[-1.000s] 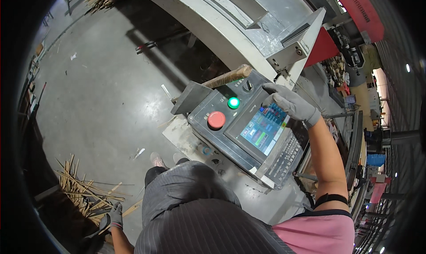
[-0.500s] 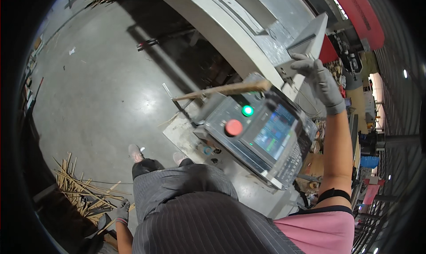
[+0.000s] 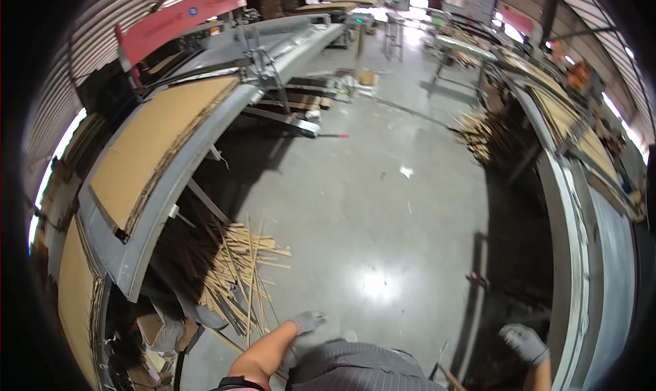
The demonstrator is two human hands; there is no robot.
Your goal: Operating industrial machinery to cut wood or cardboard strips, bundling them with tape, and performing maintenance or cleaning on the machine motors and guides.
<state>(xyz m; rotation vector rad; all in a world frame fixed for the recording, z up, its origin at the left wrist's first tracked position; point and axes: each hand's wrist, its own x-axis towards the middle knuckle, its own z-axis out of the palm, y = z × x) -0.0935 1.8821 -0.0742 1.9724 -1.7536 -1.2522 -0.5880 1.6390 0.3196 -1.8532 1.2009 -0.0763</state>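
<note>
My left hand (image 3: 309, 320), in a grey work glove, hangs at my side over the concrete floor, with its fingers loosely bent and nothing seen in it. Nearest to it is a heap of thin wooden strips (image 3: 249, 268) beside the left-hand machine table. On the other side, my right hand (image 3: 525, 343) wears the same kind of glove. Its fingers are slightly apart and hold nothing visible, close to the long pale machine rail (image 3: 572, 254). Both hands are clear of any contact that I can see.
Brown boards (image 3: 160, 142) lie on the machine table at left. A red beam cover (image 3: 181, 23) rises behind it. More wooden strips (image 3: 478, 135) are heaped under the machine at right. The concrete floor (image 3: 369, 206) runs between the machines.
My view has swung from the control panel to the aisle between the machines. My right hand, raised beside the machine before, is now lowered at my side.
</note>
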